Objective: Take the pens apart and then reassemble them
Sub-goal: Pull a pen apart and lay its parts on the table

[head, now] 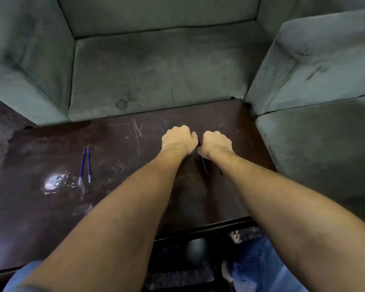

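Observation:
My left hand (178, 140) and my right hand (216, 144) are curled into fists side by side over the dark wooden table (114, 140). Between them they grip a dark pen (198, 143), of which only a short stretch shows in the gap; my fingers hide the rest. Two thin dark pen parts (204, 165) lie on the table just below my right wrist. Two blue pens (85, 165) lie side by side at the table's left.
A grey-green sofa (167, 66) wraps round the table's far side and right side (316, 144). A shiny glare patch (53, 183) marks the table's left part. Below the near edge I see my bare foot (234, 237) and jeans.

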